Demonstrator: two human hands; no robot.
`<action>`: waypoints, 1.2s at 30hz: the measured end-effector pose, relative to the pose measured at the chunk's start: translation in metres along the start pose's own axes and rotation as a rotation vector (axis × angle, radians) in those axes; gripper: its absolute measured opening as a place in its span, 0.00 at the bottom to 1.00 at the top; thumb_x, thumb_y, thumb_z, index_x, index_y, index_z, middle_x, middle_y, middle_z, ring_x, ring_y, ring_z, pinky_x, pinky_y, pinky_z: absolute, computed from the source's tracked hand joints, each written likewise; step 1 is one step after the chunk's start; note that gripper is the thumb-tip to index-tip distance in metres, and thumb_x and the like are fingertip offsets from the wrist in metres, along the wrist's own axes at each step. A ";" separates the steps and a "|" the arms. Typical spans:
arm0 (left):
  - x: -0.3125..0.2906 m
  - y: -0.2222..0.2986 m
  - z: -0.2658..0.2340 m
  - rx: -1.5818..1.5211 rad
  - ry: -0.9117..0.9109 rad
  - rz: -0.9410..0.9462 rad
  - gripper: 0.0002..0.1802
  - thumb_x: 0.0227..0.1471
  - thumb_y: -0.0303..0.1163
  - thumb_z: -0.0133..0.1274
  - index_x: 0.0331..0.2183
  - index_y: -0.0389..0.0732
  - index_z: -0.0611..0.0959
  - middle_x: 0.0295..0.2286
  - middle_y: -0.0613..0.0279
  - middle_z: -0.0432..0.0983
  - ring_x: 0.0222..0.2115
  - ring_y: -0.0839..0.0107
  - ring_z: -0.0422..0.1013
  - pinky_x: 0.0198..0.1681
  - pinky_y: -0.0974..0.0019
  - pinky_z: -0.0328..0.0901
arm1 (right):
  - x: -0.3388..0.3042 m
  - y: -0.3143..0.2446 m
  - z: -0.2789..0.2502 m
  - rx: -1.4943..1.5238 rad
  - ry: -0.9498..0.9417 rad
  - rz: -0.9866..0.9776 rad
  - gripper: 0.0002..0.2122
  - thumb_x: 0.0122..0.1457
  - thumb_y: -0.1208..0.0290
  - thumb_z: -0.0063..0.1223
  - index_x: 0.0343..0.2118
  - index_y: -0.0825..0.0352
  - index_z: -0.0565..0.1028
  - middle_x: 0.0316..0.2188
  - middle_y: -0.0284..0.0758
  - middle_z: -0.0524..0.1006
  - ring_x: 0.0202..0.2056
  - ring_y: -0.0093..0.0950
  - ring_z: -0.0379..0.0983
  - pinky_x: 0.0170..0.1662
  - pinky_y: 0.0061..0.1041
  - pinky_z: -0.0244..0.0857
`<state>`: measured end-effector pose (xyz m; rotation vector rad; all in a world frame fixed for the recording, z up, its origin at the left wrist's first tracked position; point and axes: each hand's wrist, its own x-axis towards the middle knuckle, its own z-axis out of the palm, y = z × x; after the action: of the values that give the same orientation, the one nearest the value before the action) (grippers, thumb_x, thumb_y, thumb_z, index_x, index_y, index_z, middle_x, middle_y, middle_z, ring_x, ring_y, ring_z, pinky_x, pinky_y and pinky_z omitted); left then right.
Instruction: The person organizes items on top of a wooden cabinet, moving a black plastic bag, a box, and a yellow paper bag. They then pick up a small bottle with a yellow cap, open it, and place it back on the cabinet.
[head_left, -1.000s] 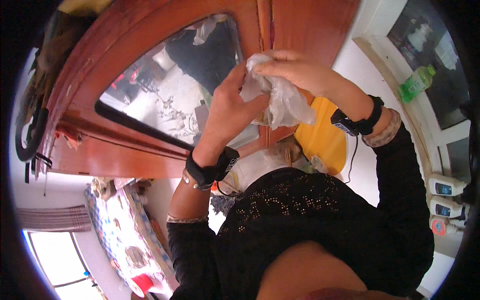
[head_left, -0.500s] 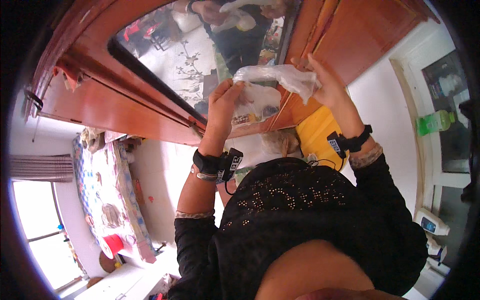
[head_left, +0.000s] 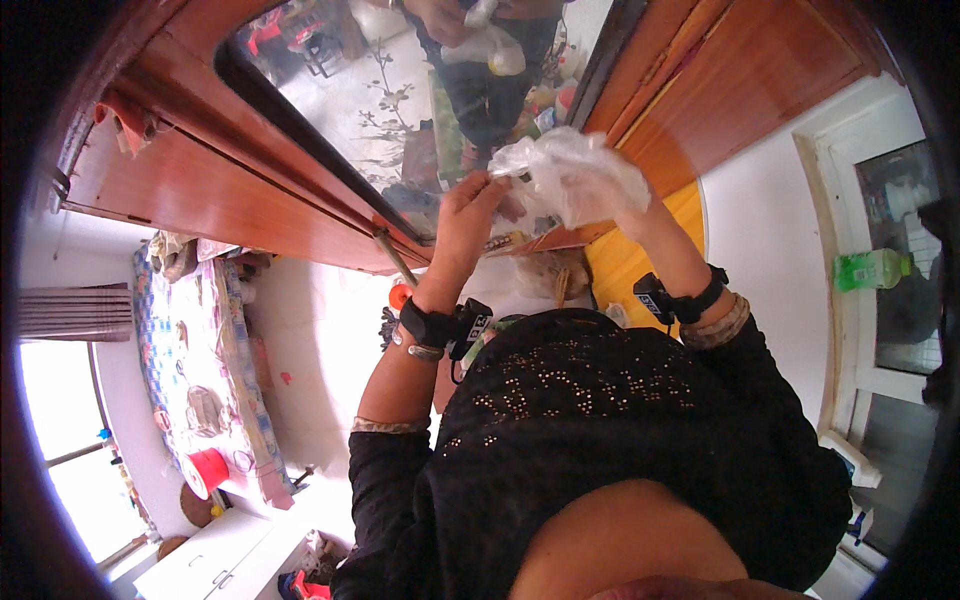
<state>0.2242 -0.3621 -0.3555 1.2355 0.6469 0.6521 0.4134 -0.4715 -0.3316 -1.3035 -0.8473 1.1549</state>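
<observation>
A crumpled, clear plastic bag [head_left: 570, 175] is stretched between my two hands in front of the mirror. My left hand [head_left: 466, 215] pinches its left edge between thumb and fingers. The translucent plastic lies over my right hand [head_left: 632, 215] and covers its fingers, so their pose is hidden. I cannot tell whether that hand is inside the bag or behind it. Both wrists carry black straps with small boxes.
A wooden cabinet with a mirror [head_left: 400, 110] stands close ahead. A yellow panel [head_left: 660, 250] is beyond my right forearm. At far left are a bed [head_left: 205, 370] and a red spool [head_left: 207, 470]. A green bottle [head_left: 872, 270] stands at right.
The bag has gone from a narrow twisted strip to a wider, puffed shape. It now covers my right fingers, which were spread in sight before. My left hand has shifted slightly right.
</observation>
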 end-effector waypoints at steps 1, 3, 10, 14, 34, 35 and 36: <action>0.000 -0.004 -0.002 0.069 -0.012 -0.018 0.11 0.57 0.31 0.49 0.28 0.33 0.78 0.21 0.63 0.76 0.23 0.77 0.70 0.30 0.73 0.63 | -0.001 0.000 -0.001 0.006 0.004 -0.033 0.24 0.63 0.54 0.43 0.58 0.62 0.65 0.53 0.32 0.70 0.51 0.26 0.68 0.53 0.24 0.64; -0.002 -0.009 -0.008 0.043 -0.026 -0.039 0.12 0.57 0.33 0.48 0.32 0.34 0.80 0.25 0.65 0.76 0.26 0.78 0.70 0.33 0.73 0.62 | 0.001 -0.002 -0.004 0.083 -0.026 -0.037 0.26 0.64 0.48 0.39 0.57 0.60 0.66 0.50 0.31 0.73 0.47 0.24 0.71 0.49 0.23 0.68; -0.004 -0.026 -0.008 0.034 0.056 -0.037 0.12 0.57 0.32 0.48 0.28 0.33 0.79 0.22 0.64 0.75 0.23 0.77 0.69 0.28 0.72 0.62 | -0.013 -0.025 -0.002 0.061 -0.293 -0.174 0.35 0.60 0.45 0.45 0.65 0.58 0.51 0.62 0.39 0.56 0.61 0.32 0.55 0.63 0.31 0.49; -0.002 -0.033 -0.012 -0.111 0.127 -0.134 0.12 0.57 0.31 0.48 0.27 0.32 0.79 0.21 0.63 0.75 0.21 0.77 0.69 0.27 0.72 0.62 | -0.020 -0.028 0.010 -0.093 -0.352 -0.214 0.40 0.56 0.58 0.57 0.67 0.58 0.45 0.65 0.39 0.50 0.63 0.33 0.51 0.63 0.30 0.51; -0.024 -0.048 -0.027 0.071 0.173 0.032 0.12 0.54 0.29 0.51 0.24 0.30 0.78 0.21 0.60 0.75 0.23 0.78 0.69 0.28 0.70 0.63 | -0.044 -0.017 0.049 -0.729 -0.072 -0.271 0.32 0.54 0.62 0.59 0.61 0.65 0.59 0.57 0.43 0.66 0.56 0.38 0.65 0.56 0.34 0.59; -0.025 -0.049 -0.028 0.061 0.180 0.054 0.12 0.53 0.29 0.52 0.24 0.30 0.78 0.20 0.60 0.75 0.23 0.78 0.69 0.28 0.70 0.63 | -0.044 -0.012 0.049 -0.823 -0.049 -0.336 0.32 0.54 0.65 0.60 0.61 0.65 0.60 0.57 0.44 0.67 0.56 0.39 0.65 0.56 0.35 0.59; -0.025 -0.051 -0.028 0.054 0.145 0.020 0.11 0.54 0.29 0.51 0.26 0.31 0.79 0.22 0.63 0.75 0.25 0.78 0.68 0.30 0.71 0.62 | -0.037 -0.007 0.048 -0.756 0.025 -0.268 0.25 0.57 0.69 0.55 0.57 0.68 0.64 0.48 0.44 0.74 0.47 0.36 0.72 0.49 0.32 0.66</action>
<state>0.1914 -0.3736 -0.4083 1.2535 0.7777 0.7495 0.3593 -0.4927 -0.3137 -1.7262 -1.4721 0.6089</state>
